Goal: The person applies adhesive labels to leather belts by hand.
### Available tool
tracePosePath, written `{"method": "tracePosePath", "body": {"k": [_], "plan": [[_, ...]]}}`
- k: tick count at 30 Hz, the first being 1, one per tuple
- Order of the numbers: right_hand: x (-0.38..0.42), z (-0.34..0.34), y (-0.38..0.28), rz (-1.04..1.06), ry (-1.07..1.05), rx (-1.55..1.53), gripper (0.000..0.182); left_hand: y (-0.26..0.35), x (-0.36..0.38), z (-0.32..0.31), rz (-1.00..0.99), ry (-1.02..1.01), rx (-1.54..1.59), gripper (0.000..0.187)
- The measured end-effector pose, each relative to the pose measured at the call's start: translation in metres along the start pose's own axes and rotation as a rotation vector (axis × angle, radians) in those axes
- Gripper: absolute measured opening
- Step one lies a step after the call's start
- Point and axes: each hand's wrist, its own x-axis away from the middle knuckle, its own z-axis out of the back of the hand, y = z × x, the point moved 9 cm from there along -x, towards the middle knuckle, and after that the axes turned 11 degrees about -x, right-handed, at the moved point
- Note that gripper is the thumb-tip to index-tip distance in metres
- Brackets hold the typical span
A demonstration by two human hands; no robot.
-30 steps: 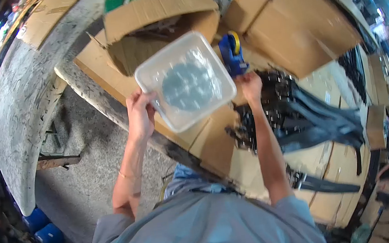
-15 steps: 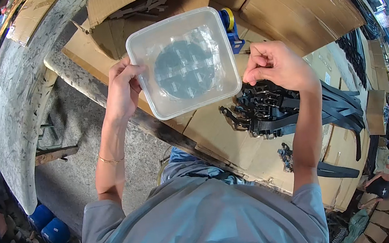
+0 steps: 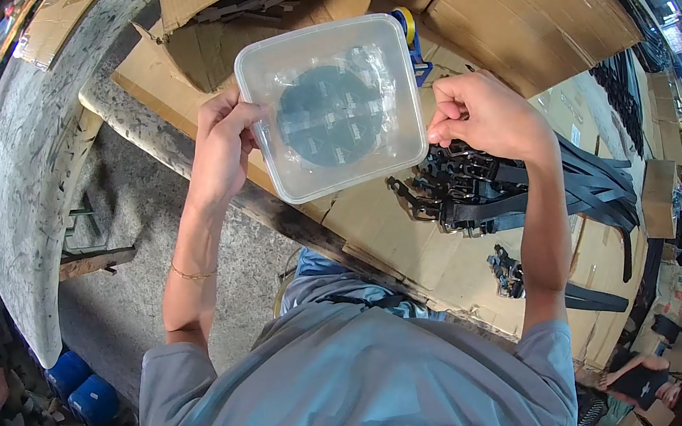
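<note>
A translucent square plastic container (image 3: 336,110), with a dark round patch and clear tape pieces showing in it, is held up over the table. My left hand (image 3: 224,142) grips its left edge between thumb and fingers. At its right edge is my right hand (image 3: 479,117), fingers pinched together; whatever is between the fingertips is too small to make out. Below and beside my right hand lies a bundle of black straps with metal buckles (image 3: 460,197). Smaller dark metal pieces (image 3: 505,271) sit near my right forearm.
An open cardboard box (image 3: 271,7) with scraps inside stands behind the container. Beside it is a blue tape dispenser (image 3: 416,52) with yellow tape. A large carton (image 3: 534,7) is at the back right. Blue drums (image 3: 93,401) stand lower left. Another person (image 3: 643,380) is at lower right.
The container has shifted slightly right and turned a little more level, with my left hand moving along with it. My right hand is nearly unchanged.
</note>
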Motion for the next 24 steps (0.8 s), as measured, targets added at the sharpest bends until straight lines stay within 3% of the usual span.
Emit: {"method": "tracePosePath", "body": {"k": [11, 20, 22, 24], "plan": [[0.011, -0.001, -0.003, -0.017, 0.249, 0.220, 0.024, 0.000, 0.001, -0.004, -0.055, -0.032, -0.040, 0.007], [0.016, -0.004, 0.024, -0.032, 0.317, 0.087, 0.034, -0.014, -0.001, -0.004, -0.047, -0.041, -0.091, 0.009], [0.015, -0.002, 0.029, 0.090, 0.324, -0.012, 0.033, -0.018, -0.003, -0.003, -0.044, -0.043, -0.073, 0.009], [0.016, -0.001, 0.035, 0.071, 0.240, -0.176, 0.030, -0.021, -0.002, -0.004, -0.019, -0.036, -0.057, 0.009]]}}
